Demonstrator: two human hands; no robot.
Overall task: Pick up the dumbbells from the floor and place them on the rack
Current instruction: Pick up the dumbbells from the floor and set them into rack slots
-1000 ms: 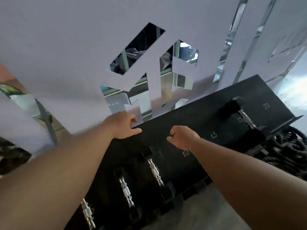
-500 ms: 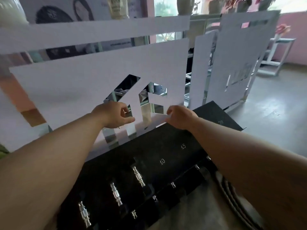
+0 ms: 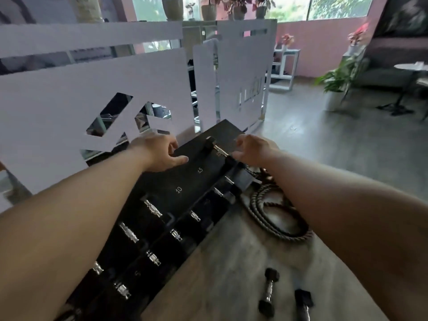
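Observation:
A black dumbbell rack (image 3: 185,179) runs diagonally from lower left to the middle, marked 10 and 15, with several chrome-handled dumbbells in two rows. One dumbbell (image 3: 218,150) sits on the top shelf's far end. My left hand (image 3: 159,152) hovers over the top shelf, fingers loosely curled, holding nothing. My right hand (image 3: 253,150) is just right of that far dumbbell, fingers apart, empty. On the floor at lower right lie a small black dumbbell (image 3: 268,291) and a second one (image 3: 303,304), partly hidden by my right forearm.
A coiled thick battle rope (image 3: 275,218) lies on the floor beside the rack's right end. A white cut-out partition (image 3: 69,89) stands right behind the rack. Bare concrete floor stretches to the right, with a potted plant (image 3: 335,89) and a round table far off.
The view has swung up and to the right, bringing the floor dumbbells and rope into sight. Both hands stay empty above the rack; the right hand now sits by the far dumbbell.

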